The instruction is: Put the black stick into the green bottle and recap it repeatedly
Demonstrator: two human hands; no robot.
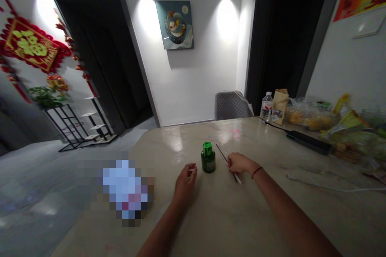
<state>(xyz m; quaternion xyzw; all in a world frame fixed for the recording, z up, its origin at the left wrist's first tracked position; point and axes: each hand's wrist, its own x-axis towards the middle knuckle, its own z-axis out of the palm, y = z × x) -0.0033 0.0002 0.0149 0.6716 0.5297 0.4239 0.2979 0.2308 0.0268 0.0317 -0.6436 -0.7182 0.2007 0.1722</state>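
A small dark green glass bottle [208, 164] with a shiny green cap [207, 148] stands upright on the table. Just left of it is my left hand [186, 179], fingers loosely curved and thumb apart, with nothing visible in it and a small gap to the bottle. To the bottle's right, my right hand [240, 163] is closed in a pinch over a thin dark stick [221, 152], which slants low across the tabletop. A narrow white strip [238, 178] shows beside the stick's near end. Its middle is hidden by my fingers, so whether they grip it too is unclear.
The pale marble table [211, 221] carries a blurred-out patch [125, 188] at left. Along the right side are a water bottle [267, 106], a paper bag [280, 106], bagged food [313, 118], a long black object [309, 141] and a white cable [334, 189]. A grey chair [230, 105] stands behind.
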